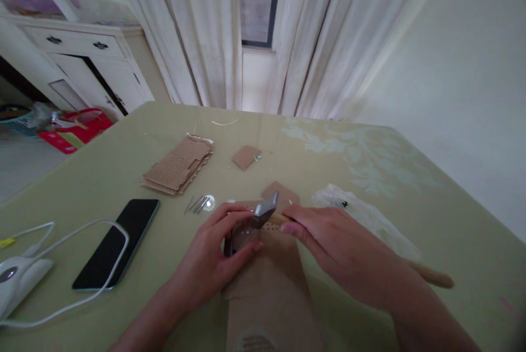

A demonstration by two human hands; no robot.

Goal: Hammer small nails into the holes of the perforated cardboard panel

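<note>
My right hand point(329, 234) is closed round the wooden handle of a hammer point(266, 209), close to the metal head; the handle's far end sticks out past my wrist. Just left of the head, my left hand point(219, 250) curves its thumb and fingers round a small dark-edged piece that I cannot make out. Both hands are above a brown cardboard-like block point(269, 275), which reaches toward me. Under the hammer head, a brown sheet with small holes point(271, 227) partly shows. Beyond it lies a plain brown piece point(283, 192).
Left of my hands lie several metal rods point(198, 204), a clear disc point(209, 202), a phone point(119, 242) and a white device point(24, 280) with a cable. Farther back are stacked perforated brown sheets point(181, 163) and a small brown square point(245, 157). A clear plastic bag point(365, 215) lies right.
</note>
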